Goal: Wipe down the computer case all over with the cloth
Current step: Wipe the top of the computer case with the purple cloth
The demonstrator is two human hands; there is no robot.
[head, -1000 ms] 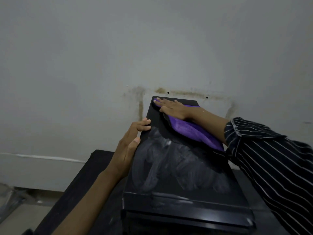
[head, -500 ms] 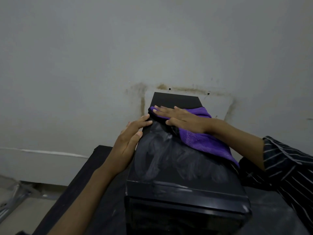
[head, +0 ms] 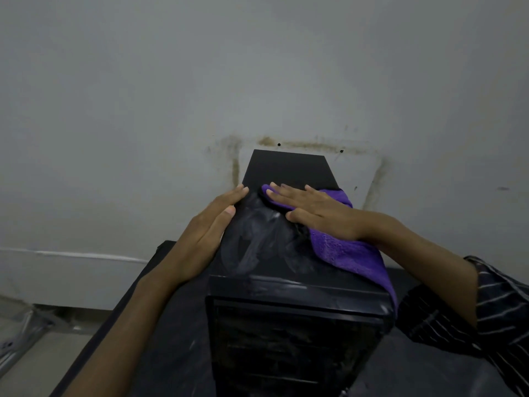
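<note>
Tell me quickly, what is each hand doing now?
Left hand: open, flat against the left side of the computer case, holding nothing.
Right hand: open, palm pressing the purple cloth on the case top.

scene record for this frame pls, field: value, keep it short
setting: black computer case standing on a dark table against a stained grey wall
cloth: purple cloth spread on the case top, trailing over its right edge
right hand: right hand flat, palm down, pressing the cloth onto the top
left hand: left hand open, laid along the top's left edge, steadying the case
case top: smeared wipe marks on the near half; far strip looks plain black
case front: dark, no hand or cloth on it
</note>
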